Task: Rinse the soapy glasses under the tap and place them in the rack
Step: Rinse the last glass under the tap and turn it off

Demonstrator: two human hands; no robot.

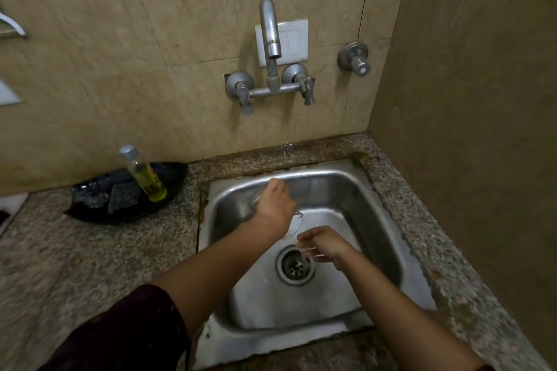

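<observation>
A steel sink (346, 190) is lying beneath both hands. The left hand (275, 205) is gripping a clear glass (294, 224), tilted, its lower end sticking out below the fist. The right hand (325, 245) is hovering just beside that end, fingers (307, 237) curled; whether it is holding anything is unclear.

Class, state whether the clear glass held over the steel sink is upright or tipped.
Tipped: the clear drinking glass slants through the left hand, one end lower, nearer the round metal drain.
</observation>
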